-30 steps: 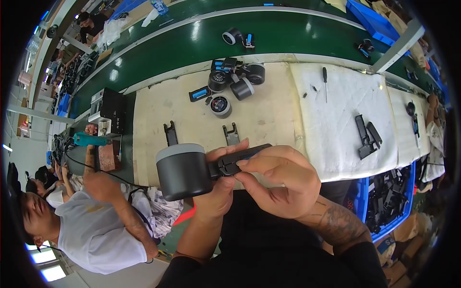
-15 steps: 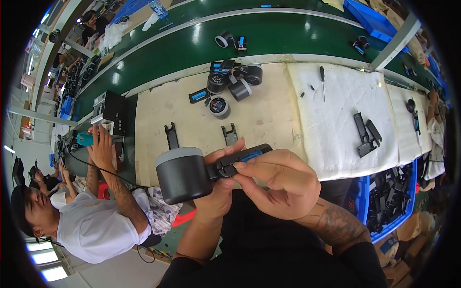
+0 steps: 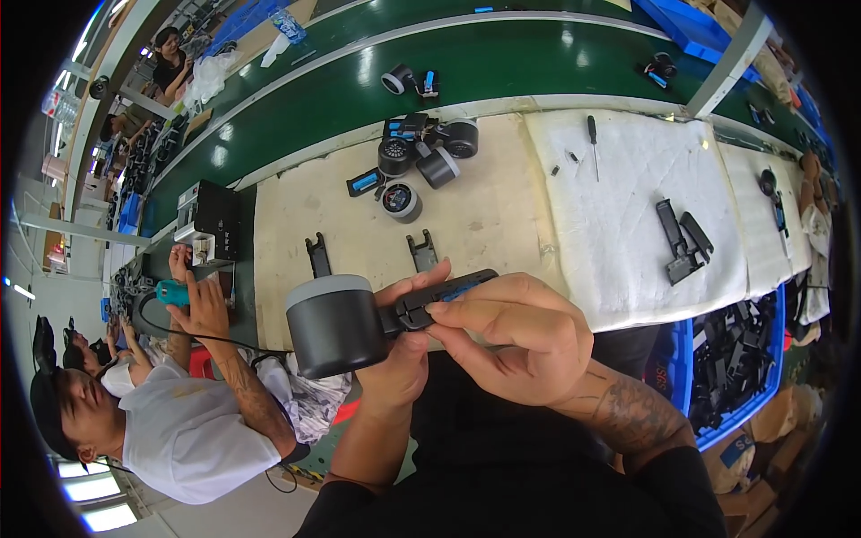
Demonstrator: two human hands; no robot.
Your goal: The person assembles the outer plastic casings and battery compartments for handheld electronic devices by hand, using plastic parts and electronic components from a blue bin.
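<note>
**Where Things Sit**

On the bench (image 3: 502, 224), behind both hands: two small brackets (image 3: 318, 255) (image 3: 421, 249) side by side. Farther back, a bunch of round parts (image 3: 421, 152). Off to the right, on the pad (image 3: 628, 206): a screwdriver (image 3: 593, 143) behind a pair of clamps (image 3: 682, 238). In the bin (image 3: 744, 350), lower right: more parts. To the left, a co-worker's hand (image 3: 202, 309).

Screwdriver (image 3: 593, 143) on white pad (image 3: 628, 233); two black brackets (image 3: 317, 255) on surface (image 3: 484, 215); blue bin (image 3: 744, 359) right, holding black parts.

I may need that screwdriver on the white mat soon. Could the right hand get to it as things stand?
Probably not at once: the right hand is pressed on the grey device. Once freed, likely yes; bare white mat lies before the screwdriver.
</note>
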